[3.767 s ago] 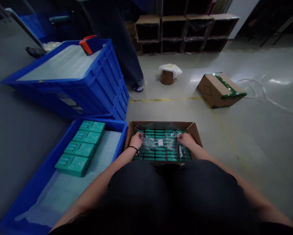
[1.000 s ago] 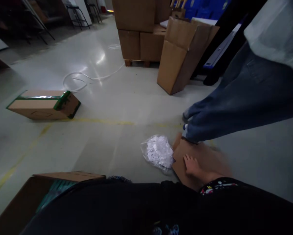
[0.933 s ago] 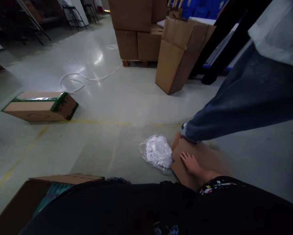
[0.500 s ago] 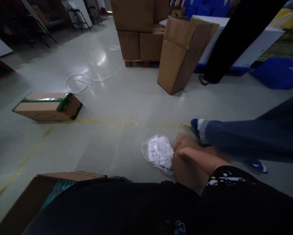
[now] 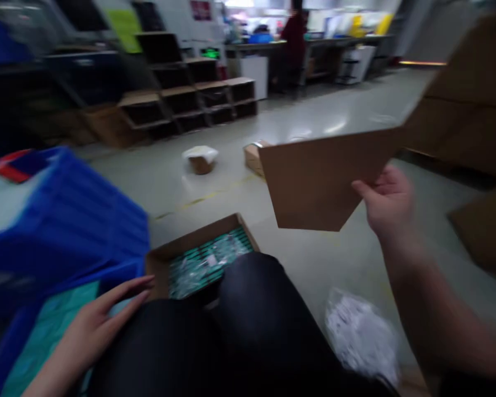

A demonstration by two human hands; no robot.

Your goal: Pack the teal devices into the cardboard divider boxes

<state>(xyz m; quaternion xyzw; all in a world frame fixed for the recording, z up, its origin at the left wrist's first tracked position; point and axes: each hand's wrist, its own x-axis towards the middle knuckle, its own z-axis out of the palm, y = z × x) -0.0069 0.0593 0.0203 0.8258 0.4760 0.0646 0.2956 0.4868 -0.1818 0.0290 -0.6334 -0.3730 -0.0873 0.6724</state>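
My right hand (image 5: 390,201) grips a flat brown cardboard sheet (image 5: 314,182) by its near edge, thumb on the face toward me. The sheet is tilted and held above the floor. My left hand (image 5: 102,317) has its fingers stretched out and holds nothing; its fingertips are by the near left corner of an open cardboard box (image 5: 190,238). Inside that box lie green circuit boards (image 5: 210,259) with clear plastic over part of them. My knee hides the box's near right side. A clear bag of small white pieces (image 5: 361,336) lies on the floor at lower right.
A large blue crate (image 5: 94,215) stands at left, with another blue bin holding green pieces (image 5: 53,325) below it. Farther off are a taped carton (image 5: 254,157), a small white-topped box (image 5: 201,161) and shelf units (image 5: 206,99). Stacked cartons (image 5: 471,99) rise at right.
My view has swung to the left. My right hand has lifted a cardboard sheet from near the white bag. My left hand, hidden before, now shows.
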